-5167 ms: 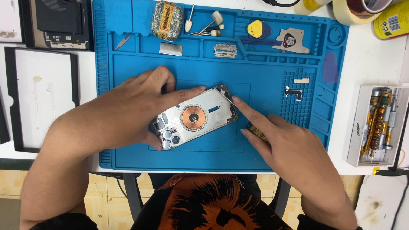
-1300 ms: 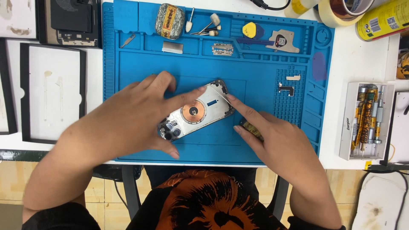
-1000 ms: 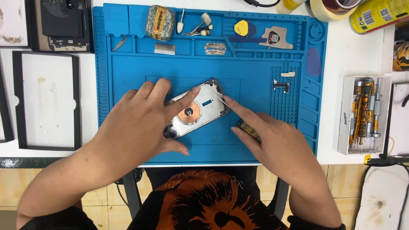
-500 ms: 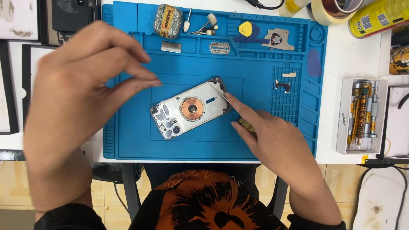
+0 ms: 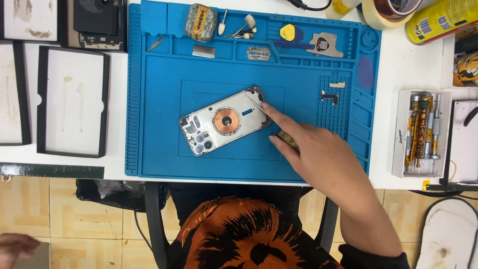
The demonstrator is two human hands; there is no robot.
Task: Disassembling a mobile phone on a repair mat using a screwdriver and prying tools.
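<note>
An opened phone rear housing (image 5: 226, 121), with a copper coil ring and camera holes, lies tilted on the blue work mat (image 5: 154, 99). My right hand (image 5: 318, 154) rests on the mat just right of it. That hand grips a small screwdriver (image 5: 288, 139) with a knurled gold handle. The thin tip reaches the housing's upper right corner, and the forefinger lies along the shaft. My left hand (image 5: 17, 246) is far off the table at the bottom left corner, over the floor. Only part of it shows, so I cannot tell its grip.
An open white box of screwdrivers (image 5: 420, 132) stands at the right. Small metal parts (image 5: 331, 94) lie on the mat's right grid. A razor blade (image 5: 259, 53), picks and a wrapped block (image 5: 201, 22) fill the top trays. Black-framed panels (image 5: 72, 99) lie left. Tape roll (image 5: 383, 10) top right.
My left hand has let go of the housing, lifted away and dropped below the table at the lower left. The right hand and screwdriver stay at the housing's corner.
</note>
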